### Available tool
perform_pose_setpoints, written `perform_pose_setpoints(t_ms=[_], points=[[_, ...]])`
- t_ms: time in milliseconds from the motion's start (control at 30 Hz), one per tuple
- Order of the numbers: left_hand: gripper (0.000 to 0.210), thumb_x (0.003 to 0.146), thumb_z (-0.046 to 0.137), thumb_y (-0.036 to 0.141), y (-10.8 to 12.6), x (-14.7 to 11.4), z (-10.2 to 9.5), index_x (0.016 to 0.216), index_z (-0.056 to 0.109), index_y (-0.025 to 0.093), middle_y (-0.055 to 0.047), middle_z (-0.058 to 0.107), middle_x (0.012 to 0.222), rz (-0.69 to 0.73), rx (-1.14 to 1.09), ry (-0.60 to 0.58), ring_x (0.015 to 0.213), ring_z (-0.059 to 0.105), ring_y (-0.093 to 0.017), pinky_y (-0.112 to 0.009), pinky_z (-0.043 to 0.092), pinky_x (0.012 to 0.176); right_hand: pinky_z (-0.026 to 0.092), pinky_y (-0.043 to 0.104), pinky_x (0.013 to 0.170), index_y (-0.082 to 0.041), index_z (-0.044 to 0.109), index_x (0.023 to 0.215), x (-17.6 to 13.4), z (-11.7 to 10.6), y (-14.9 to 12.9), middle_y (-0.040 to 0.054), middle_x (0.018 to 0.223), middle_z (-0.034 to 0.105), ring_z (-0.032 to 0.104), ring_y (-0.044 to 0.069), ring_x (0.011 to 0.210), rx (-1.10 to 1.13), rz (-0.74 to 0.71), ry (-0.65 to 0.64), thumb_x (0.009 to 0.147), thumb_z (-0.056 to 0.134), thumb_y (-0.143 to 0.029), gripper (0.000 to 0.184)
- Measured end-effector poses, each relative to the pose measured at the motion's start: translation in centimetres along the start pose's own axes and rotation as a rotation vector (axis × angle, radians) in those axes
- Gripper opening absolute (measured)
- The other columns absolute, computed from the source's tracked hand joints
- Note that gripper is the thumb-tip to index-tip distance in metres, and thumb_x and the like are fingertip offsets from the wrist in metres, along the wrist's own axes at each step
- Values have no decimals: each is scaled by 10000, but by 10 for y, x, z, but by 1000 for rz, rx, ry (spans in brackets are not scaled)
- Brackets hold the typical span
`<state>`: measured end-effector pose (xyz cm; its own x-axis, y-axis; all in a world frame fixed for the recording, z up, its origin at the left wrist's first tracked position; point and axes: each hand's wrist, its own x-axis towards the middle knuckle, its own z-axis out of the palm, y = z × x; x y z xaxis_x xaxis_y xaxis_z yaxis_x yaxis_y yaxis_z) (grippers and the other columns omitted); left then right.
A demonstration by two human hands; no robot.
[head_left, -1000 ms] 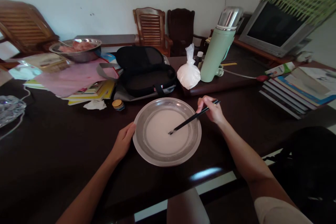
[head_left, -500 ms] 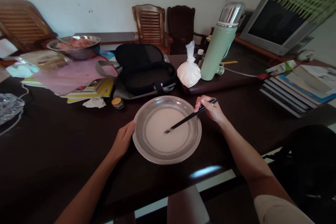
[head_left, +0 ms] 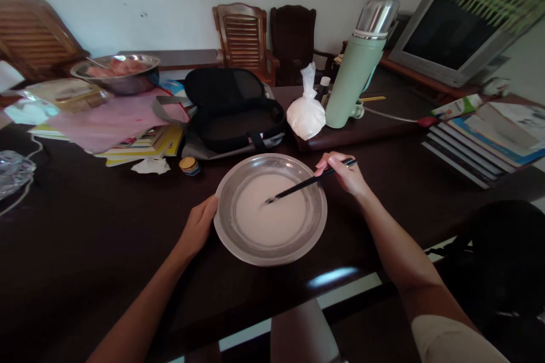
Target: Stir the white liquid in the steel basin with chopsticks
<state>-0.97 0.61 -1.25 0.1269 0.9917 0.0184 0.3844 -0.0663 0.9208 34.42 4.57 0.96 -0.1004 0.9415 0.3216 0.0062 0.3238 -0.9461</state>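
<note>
A shallow metal basin (head_left: 227, 232) with whitish liquid (head_left: 268, 224) in it sits on the dark table in front of me. At its left rim, my left hand (head_left: 201, 222) grips the edge, thumb on top and the other fingers mostly hidden behind it. My right hand (head_left: 340, 170) is closed around black chopsticks (head_left: 298, 186) above the right rim. Their whitened tips reach into the liquid near the middle of the basin. Behind the basin stands a tied clear bag of white powder (head_left: 306, 116), beside a pale green thermos (head_left: 355, 79).
An open black case (head_left: 238, 119) lies behind the basin, with a small round-lidded jar (head_left: 189, 166) and crumpled tissue (head_left: 151, 166) nearby. At left, a metal bowl of raw meat (head_left: 117, 76) stands above books. More books (head_left: 468, 150) are stacked at right. A television (head_left: 451, 34) is farther back.
The chopstick tips have shifted slightly up and to the left within the liquid, my right hand moving a little with them. My left hand stays on the rim; the view has tilted slightly.
</note>
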Motion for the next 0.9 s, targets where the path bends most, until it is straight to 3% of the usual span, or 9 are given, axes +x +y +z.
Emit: perform_pose_setpoints(t_ms=[167,367,567,767,900], points=[[442,885,446,545,4,0,0,902,701,185,-58,700,867,-4,3,5,863,596,-264,-347,482,842,472,314,582,-211,692,652,2,-2,-1,1,489,664,609,160,465,74,-96,138,862,624,-523,382],[489,890,432,577,1,1,0,979,697,175,-76,718,1021,1,-14,-18,940,609,-275,-349,467,891,506,336,640,-202,725,730,0,1,-1,34,643,739,695,206,635,9,18,-63,841,639,-548,373],[492,899,431,576,1,0,0,992,702,175,-75,717,1030,1,-9,-8,956,614,-274,-341,465,891,471,322,570,-221,668,625,3,-1,-3,0,485,656,610,170,479,52,-62,121,836,636,-552,394],[506,874,445,607,4,0,1,979,699,182,-78,721,1002,-19,-17,-1,937,613,-286,-365,468,901,515,334,629,-207,714,724,1,0,-2,29,625,727,683,198,602,12,14,-60,829,649,-554,368],[488,870,456,596,4,1,1,957,698,182,-74,722,1001,-14,-10,1,944,610,-285,-356,466,895,500,329,600,-217,698,677,3,-5,-4,14,550,694,651,184,530,18,-58,93,832,649,-543,364]])
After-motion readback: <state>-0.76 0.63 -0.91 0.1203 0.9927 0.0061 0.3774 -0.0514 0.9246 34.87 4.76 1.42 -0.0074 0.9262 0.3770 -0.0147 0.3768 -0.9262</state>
